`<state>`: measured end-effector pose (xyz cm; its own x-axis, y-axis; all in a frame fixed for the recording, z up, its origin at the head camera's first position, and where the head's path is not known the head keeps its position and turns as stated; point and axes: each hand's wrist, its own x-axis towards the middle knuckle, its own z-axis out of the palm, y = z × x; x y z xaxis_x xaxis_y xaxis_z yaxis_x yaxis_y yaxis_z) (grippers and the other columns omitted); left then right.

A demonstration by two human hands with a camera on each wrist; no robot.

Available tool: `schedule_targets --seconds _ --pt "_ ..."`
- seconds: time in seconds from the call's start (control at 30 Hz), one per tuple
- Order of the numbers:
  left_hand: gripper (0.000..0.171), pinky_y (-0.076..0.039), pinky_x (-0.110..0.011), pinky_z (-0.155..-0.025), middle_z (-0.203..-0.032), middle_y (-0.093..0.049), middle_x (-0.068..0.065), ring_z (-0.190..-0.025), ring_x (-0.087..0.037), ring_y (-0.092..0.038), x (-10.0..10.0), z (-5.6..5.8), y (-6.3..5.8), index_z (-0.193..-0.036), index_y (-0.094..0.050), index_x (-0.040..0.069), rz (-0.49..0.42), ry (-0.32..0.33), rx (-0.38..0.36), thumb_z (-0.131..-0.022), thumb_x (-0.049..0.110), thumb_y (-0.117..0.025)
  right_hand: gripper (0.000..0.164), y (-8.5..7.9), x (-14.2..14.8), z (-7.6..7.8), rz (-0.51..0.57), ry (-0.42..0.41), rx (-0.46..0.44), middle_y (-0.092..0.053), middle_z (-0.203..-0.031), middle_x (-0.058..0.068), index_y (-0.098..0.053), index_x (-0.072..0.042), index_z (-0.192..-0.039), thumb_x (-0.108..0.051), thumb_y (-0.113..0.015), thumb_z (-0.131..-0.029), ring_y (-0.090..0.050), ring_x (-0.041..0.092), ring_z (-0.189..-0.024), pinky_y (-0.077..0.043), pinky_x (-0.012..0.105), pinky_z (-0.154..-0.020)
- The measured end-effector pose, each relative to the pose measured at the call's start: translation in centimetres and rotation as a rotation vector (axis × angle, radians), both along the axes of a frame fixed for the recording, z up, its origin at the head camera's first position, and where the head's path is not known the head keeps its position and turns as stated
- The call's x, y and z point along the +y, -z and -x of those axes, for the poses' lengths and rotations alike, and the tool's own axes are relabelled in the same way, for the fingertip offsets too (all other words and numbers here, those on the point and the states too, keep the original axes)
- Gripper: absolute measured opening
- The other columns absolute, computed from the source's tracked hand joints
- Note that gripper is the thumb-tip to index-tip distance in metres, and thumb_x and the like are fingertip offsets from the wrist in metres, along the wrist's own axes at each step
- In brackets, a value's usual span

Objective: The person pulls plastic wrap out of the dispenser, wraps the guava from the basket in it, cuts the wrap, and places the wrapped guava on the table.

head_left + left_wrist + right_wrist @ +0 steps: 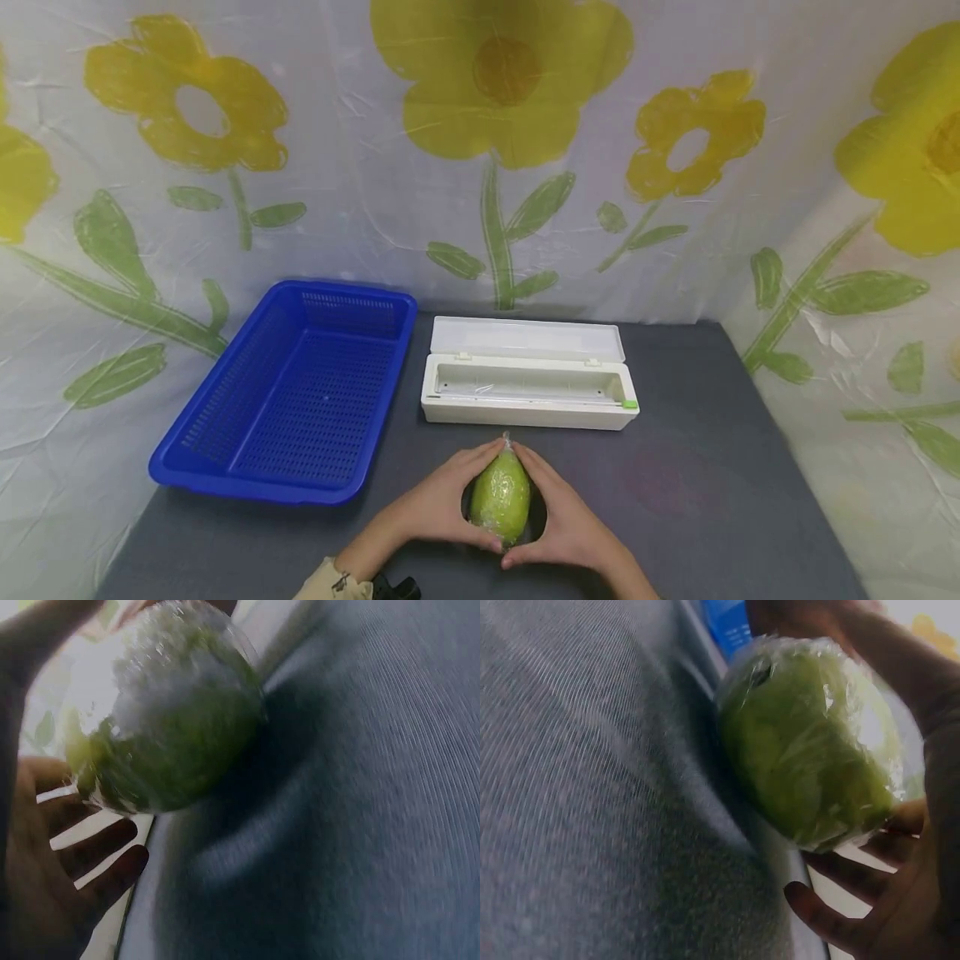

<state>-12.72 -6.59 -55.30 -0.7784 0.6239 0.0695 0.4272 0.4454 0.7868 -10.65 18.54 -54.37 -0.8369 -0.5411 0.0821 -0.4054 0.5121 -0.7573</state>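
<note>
A green fruit (pixel 501 498) wrapped tightly in clear cling film stands out at the front middle of the table, a twisted tuft of film at its far end. My left hand (pixel 438 502) curves round its left side, fingertips at the far end and thumb at the near end. From the other side, my right hand (pixel 567 518) holds it the same way. Both wrist views show the wrapped fruit (pixel 810 742) close over the grey surface, film glossy and creased. The lower fingers (pixel 97 851) of the left hand are spread below it.
Behind the hands lies a white cling film dispenser (pixel 525 415), lid raised, with a green slider (pixel 628 404) at its right end. A blue perforated basket (pixel 168 467) stands to the left on the grey table (pixel 720 467). Flower-printed sheeting (pixel 360 208) encloses the back and sides.
</note>
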Motion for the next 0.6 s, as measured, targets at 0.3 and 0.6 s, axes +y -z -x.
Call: schedule_targets --seconds 0.3,0.6 --pt "0.123 -0.040 -0.057 -0.119 -0.171 -0.034 -0.001 -0.154 -0.029 -0.039 -0.23 -0.07 0.36 -0.169 -0.027 0.014 -0.014 0.021 0.019 -0.075 0.058 -0.093 0.125 0.49 -0.27 0.17 -0.016 -0.015 0.084 -0.037 -0.170 0.002 -0.030 -0.012 -0.168 -0.063 -0.092 -0.073 -0.045 0.031 -0.151 -0.047 0.059 -0.112" --pt "0.134 -0.039 -0.050 -0.121 -0.173 -0.030 -0.003 -0.154 -0.025 -0.038 -0.10 0.41 0.14 -0.170 -0.020 0.011 -0.001 0.060 0.016 -0.071 0.058 -0.096 0.142 0.65 -0.61 0.66 -0.011 -0.015 0.005 -0.032 -0.171 0.017 -0.020 -0.001 -0.168 -0.060 -0.098 -0.065 -0.037 0.035 -0.154 -0.041 0.059 -0.118"
